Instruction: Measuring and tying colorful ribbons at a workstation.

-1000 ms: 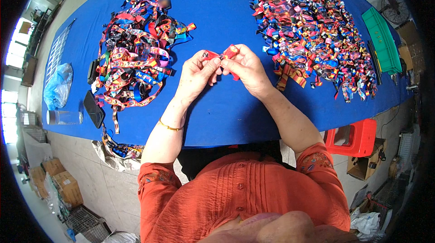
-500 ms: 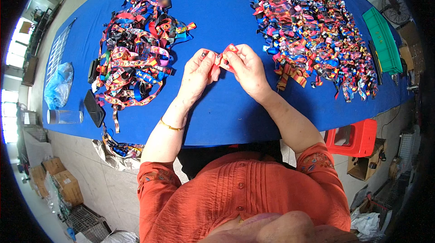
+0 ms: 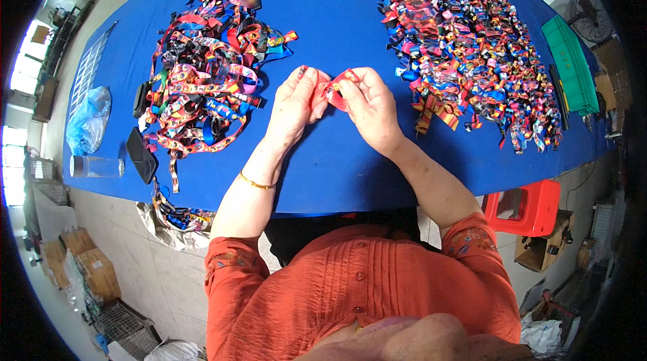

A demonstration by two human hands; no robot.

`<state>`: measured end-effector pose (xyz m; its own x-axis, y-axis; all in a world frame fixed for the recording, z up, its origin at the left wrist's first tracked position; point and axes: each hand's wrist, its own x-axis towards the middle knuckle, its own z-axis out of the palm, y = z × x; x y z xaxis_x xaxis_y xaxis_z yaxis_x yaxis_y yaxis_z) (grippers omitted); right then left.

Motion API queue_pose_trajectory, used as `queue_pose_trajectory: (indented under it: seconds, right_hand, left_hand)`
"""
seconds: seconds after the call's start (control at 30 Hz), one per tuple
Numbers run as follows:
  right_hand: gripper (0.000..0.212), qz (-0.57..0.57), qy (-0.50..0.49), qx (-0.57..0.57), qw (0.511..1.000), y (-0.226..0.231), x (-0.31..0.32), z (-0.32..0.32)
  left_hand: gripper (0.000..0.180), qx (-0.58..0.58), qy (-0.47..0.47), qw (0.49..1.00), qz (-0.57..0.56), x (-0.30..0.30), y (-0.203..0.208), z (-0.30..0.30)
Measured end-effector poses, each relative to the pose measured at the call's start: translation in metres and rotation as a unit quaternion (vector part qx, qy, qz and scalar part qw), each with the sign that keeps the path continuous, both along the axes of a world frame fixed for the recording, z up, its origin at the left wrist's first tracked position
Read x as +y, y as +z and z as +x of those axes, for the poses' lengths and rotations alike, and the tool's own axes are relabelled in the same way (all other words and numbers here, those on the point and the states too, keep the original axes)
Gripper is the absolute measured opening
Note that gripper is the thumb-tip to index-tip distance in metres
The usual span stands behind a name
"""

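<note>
Ribbon (image 3: 335, 96) in 2 hands (image 3: 290, 108) (image 3: 375, 112), bare cloth (image 3: 327, 166) nearer edge (image 3: 337, 213)

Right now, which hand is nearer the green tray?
Right: the right hand is left of the green tray, across the strap pile; the left hand is farther left.

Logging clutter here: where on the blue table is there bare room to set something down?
Blue cloth is bare between the tangled strap pile and the rows of bundled straps, beyond the left hand and right hand, and between them and the orange shirt. Crowded: the pile, with clear bottle and blue plastic bag to its left, and the bundled rows.
</note>
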<state>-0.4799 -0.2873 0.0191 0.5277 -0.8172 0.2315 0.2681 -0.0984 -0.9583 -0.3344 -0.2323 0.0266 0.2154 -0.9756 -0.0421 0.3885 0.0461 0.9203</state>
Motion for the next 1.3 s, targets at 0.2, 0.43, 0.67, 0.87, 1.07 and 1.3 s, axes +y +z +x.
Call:
queue_pose_trajectory:
  seconds: [0.2,0.43,0.67,0.87,1.07,1.3]
  right_hand:
    - [0.014,0.079,0.012,0.038,0.996,0.003,-0.011,-0.003]
    - [0.017,0.16,0.108,0.013,0.981,0.004,-0.011,-0.006]
    - [0.015,0.129,0.114,0.096,0.98,0.006,-0.013,-0.006]
    - [0.011,0.062,0.086,-0.006,0.994,-0.003,-0.017,-0.001]
    - [0.009,0.055,0.052,0.019,0.997,0.001,-0.022,-0.006]
    - [0.01,0.043,0.108,-0.011,0.993,0.017,-0.012,-0.023]
  left_hand:
    - [0.029,-0.006,-0.068,0.998,0.019,0.005,0.004,0.005]
    - [0.018,0.002,-0.045,0.999,-0.008,0.0,-0.004,0.01]
    - [0.016,-0.021,-0.031,0.999,0.011,0.0,-0.006,0.01]
    - [0.015,-0.046,-0.034,0.998,0.008,0.003,0.001,0.007]
    - [0.019,0.014,-0.083,0.996,-0.011,0.004,0.005,0.008]
    - [0.016,-0.103,-0.061,0.992,-0.037,0.013,0.023,-0.004]
